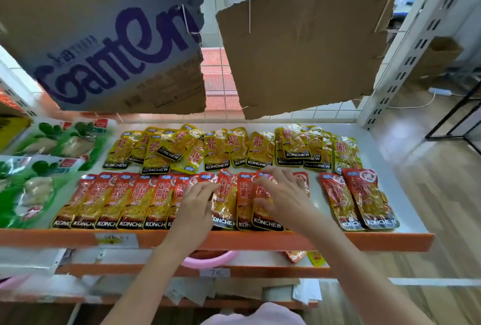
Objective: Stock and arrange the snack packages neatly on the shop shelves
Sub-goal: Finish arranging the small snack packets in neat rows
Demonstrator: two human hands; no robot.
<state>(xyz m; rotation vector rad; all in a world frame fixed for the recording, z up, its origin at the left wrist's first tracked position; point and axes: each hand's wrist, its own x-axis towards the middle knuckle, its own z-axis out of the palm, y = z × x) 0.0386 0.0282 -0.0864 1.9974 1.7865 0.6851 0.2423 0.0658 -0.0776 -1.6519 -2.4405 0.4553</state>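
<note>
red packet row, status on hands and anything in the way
Left hand flat on the red packets, right hand fingers spread over them. Front row overlapped, gap before the two rightmost packets. Nothing blocking.

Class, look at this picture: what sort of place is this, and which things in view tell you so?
Most likely a small shop. Rows of identical red packets and yellow packets lie on an orange-edged shelf, a handwritten price tag hangs on the shelf below, and both hands rest on the packets.
</note>
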